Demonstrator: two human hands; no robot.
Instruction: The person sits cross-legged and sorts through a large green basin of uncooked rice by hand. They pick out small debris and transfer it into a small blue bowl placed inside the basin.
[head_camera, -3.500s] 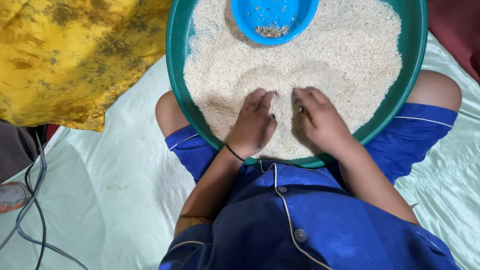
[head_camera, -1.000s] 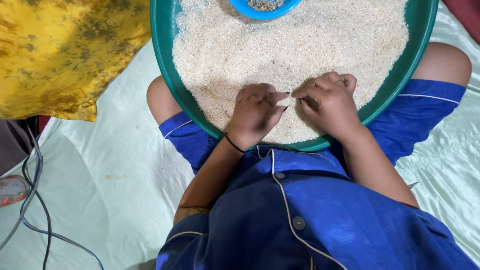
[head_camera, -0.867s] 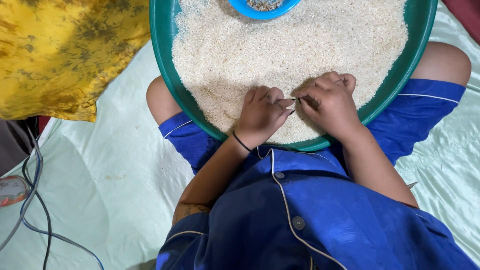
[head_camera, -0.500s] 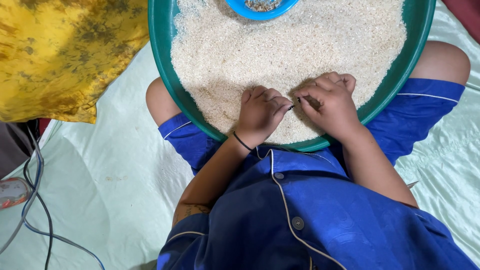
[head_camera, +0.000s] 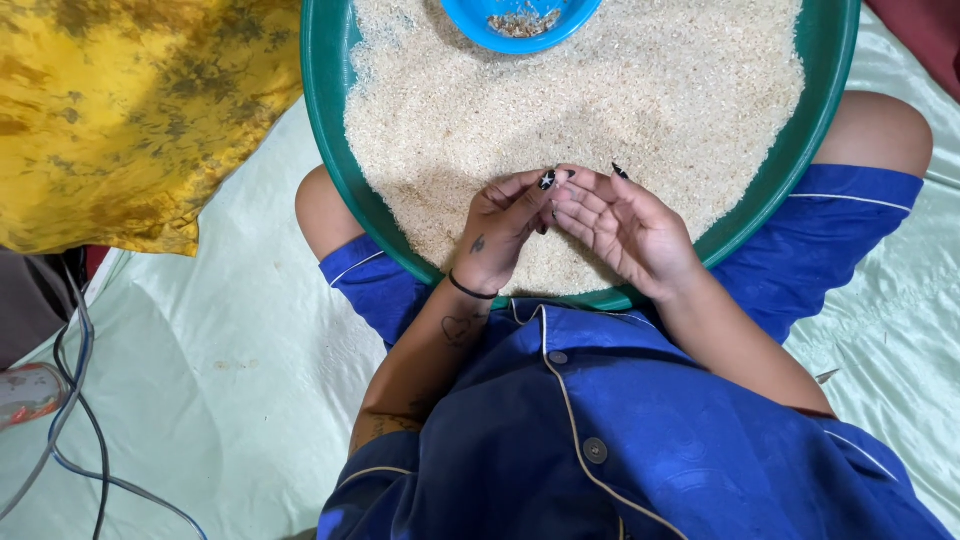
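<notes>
A wide green basin (head_camera: 325, 150) rests on my lap, filled with pale uncooked rice (head_camera: 640, 90). My left hand (head_camera: 505, 225) hovers over the near part of the rice, its fingertips pinched together and touching the fingers of my right hand (head_camera: 625, 225). That right hand lies palm up with its fingers slightly spread; I cannot make out any grains on it. A thin black band circles my left wrist. A small blue bowl (head_camera: 520, 20) holding some brownish bits sits on the rice at the far side.
Yellow patterned cloth (head_camera: 130, 110) lies at the left beside the basin. Pale green sheet (head_camera: 200, 380) covers the floor around my blue-clad legs. Grey and blue cables (head_camera: 80, 420) run along the left edge. Dark red fabric (head_camera: 930, 30) shows at the top right.
My right hand has turned from knuckles up to palm up. My left fingertips have moved onto its fingers. Earlier both hands were spread flat in the rice.
</notes>
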